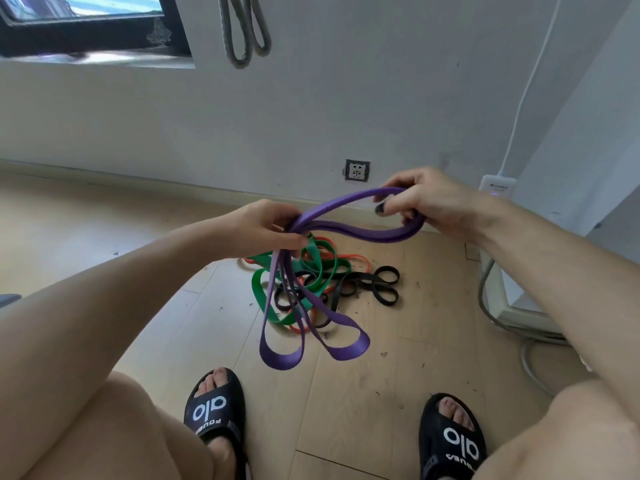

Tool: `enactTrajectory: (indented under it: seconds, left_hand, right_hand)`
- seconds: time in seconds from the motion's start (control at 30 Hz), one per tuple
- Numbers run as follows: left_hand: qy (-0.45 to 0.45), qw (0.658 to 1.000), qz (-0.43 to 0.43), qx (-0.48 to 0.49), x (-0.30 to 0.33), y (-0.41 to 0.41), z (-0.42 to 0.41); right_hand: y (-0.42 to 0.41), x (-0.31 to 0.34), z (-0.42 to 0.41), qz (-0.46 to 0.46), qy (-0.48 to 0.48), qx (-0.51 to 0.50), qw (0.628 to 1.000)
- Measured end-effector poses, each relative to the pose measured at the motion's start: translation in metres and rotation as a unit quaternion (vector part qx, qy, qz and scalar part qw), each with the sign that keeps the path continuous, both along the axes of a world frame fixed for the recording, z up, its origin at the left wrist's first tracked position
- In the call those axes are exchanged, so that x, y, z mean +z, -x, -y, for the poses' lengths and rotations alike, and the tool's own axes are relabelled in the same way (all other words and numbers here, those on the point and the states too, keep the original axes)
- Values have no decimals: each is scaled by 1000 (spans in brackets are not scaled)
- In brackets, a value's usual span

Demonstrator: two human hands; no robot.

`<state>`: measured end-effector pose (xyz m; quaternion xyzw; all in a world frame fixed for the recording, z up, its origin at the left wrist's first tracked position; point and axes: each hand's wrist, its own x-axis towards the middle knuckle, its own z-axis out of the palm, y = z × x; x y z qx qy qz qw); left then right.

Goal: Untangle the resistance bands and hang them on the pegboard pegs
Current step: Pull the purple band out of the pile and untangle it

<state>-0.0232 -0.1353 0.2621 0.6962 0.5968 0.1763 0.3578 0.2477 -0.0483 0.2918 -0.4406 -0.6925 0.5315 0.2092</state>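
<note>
At the centre of the frame, the left hand pinches a bunched section of the purple resistance band, its fingers curled round the strands. To the right, the right hand grips the far end of the same band's loop. 2 purple loops hang down below the left hand. Beneath them on the wooden floor lies a tangle with a green band, an orange band and a black band. At the top centre, a grey band hangs on the wall.
</note>
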Motion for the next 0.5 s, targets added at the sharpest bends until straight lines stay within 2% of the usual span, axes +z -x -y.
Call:
enactTrajectory:
  seconds: [0.1,0.2,0.4,0.5]
  left_hand:
    - [5,1000,-20,-11,-1,1,0]
    - [3,999,-47,-20,-3,-6,0]
    - [-18,996,-82,-35,-4,-19,0]
    - [-29,996,-81,-27,0,-16,-1]
  right_hand:
    - [5,6,4,-103,16,-75,992]
    - [13,21,10,-148,-65,-132,978]
    - [34,47,26,-93,-301,-114,942]
    - [37,50,25,-86,-339,-112,930]
